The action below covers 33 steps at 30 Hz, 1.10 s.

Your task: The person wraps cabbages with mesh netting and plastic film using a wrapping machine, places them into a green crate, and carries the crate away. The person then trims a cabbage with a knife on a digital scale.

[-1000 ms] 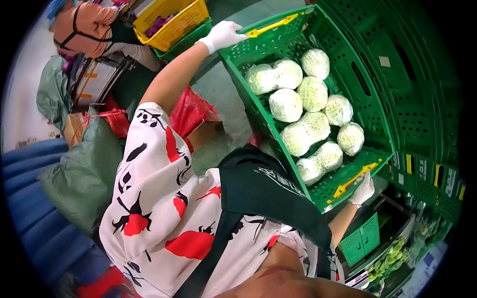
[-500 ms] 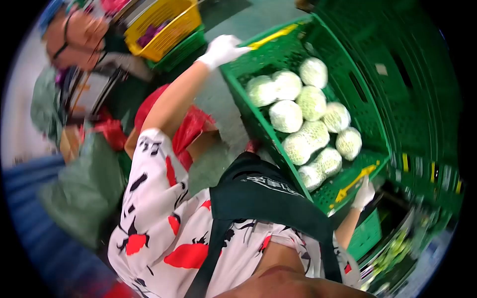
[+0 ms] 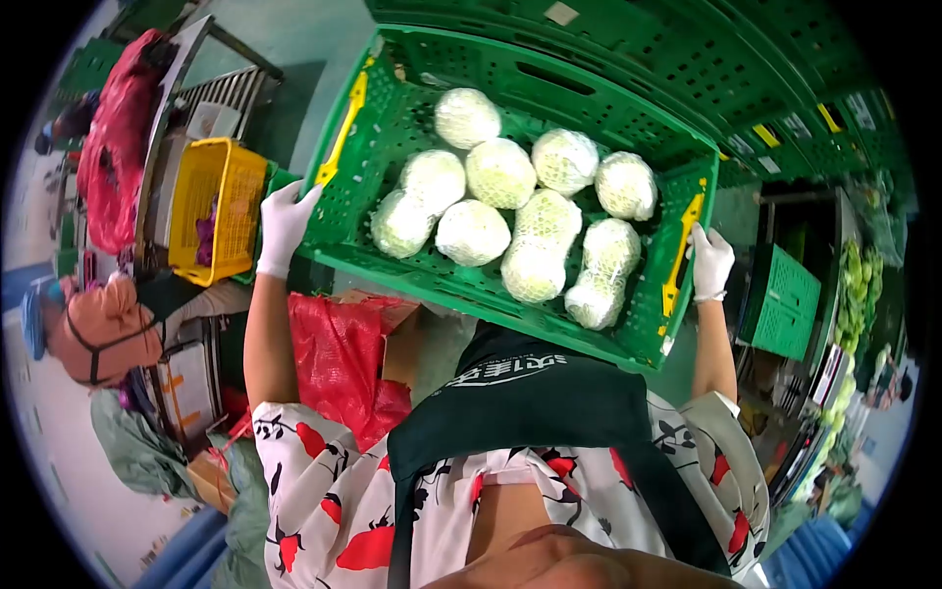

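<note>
A large green plastic crate [image 3: 392, 285] is in front of my apron, carried between both hands. My left hand [image 3: 285, 228], in a white glove, is closed on its left end beside a yellow handle [image 3: 343, 133]. At the other end my white-gloved right hand [image 3: 710, 263] is closed round the rim near the second yellow handle [image 3: 681, 253]; some of its fingers are hidden. Inside lie several round, pale green-white vegetables [image 3: 501, 173], perhaps cabbages, in clear wrap and netting. A few look paired end to end. The crate appears slightly tilted, its right end nearer me.
Stacked green crates [image 3: 785, 79] stand beyond mine. To the left are a yellow basket [image 3: 218, 211] and a bending person [image 3: 103, 329]. A red plastic bag [image 3: 343, 363] lies by a cardboard box below. Leafy greens [image 3: 859, 290] and a small green crate [image 3: 782, 304] are on the right.
The crate has swung from a steep slant to nearly crosswise before me, still in both hands. My view has turned too, bringing more of the right-hand shelves in.
</note>
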Motion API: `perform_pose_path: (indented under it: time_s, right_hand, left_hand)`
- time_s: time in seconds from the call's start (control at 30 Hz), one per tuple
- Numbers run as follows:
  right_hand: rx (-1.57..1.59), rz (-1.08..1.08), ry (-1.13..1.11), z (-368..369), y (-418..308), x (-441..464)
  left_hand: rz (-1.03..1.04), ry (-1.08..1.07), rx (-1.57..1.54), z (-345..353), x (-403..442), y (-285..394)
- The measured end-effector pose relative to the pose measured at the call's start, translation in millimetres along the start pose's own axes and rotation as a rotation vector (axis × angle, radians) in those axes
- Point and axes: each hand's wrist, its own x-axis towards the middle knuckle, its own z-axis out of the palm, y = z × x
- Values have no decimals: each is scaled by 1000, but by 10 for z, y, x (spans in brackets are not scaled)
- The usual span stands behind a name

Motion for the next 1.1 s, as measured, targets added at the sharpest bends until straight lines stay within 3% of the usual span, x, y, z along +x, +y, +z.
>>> perform_pose_path:
  time_s: [0.3, 0.4, 0.53, 0.6, 0.67, 0.73, 0.8, 0.87, 1.03, 1.1]
  right_hand:
    - [237, 138, -15, 48, 147, 38]
    - [270, 137, -15, 59, 159, 40]
    - [401, 176, -53, 58, 113, 3]
    - [409, 159, -60, 56, 133, 7]
    - [384, 144, -52, 86, 215, 49]
    - [436, 149, -61, 116, 268, 75]
    - [430, 122, -62, 128, 298, 81]
    - [417, 116, -73, 133, 293, 81]
    - [486, 131, -91, 155, 310, 89]
    - [497, 105, -98, 185, 360, 118]
  left_hand:
    - [-66, 76, 75, 56, -44, 19]
    - [407, 302, 567, 104, -24, 85]
    - [530, 184, 326, 435, -82, 763]
    - [704, 189, 422, 718, -83, 1101]
    - [747, 4, 299, 975, -50, 1329]
    - [566, -155, 97, 1292, -5, 1321]
    - [505, -210, 97, 1609, 217, 1117]
    - [267, -463, 131, 1857, 397, 1102]
    - [196, -630, 414, 2125, 599, 1185]
    - [154, -589, 523, 2189, 549, 1218]
